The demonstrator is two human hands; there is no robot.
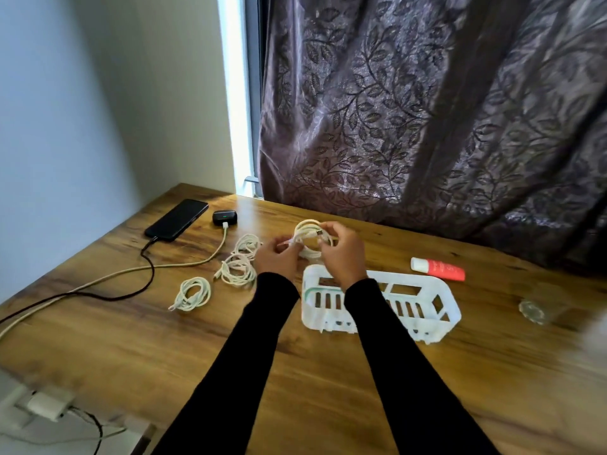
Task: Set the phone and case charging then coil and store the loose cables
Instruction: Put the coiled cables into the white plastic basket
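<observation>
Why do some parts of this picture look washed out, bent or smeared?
In the head view, daylight through the gap beside the curtain blows out to white; the wide lens tilts and bows the wall and table edges; the glass and the lower right corner are smeared with blur; the left hand and right hand holding the cable coil look slightly soft.

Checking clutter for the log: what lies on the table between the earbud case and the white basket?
Head view: two loose coiled cables lie between the earbud case and basket.
</observation>
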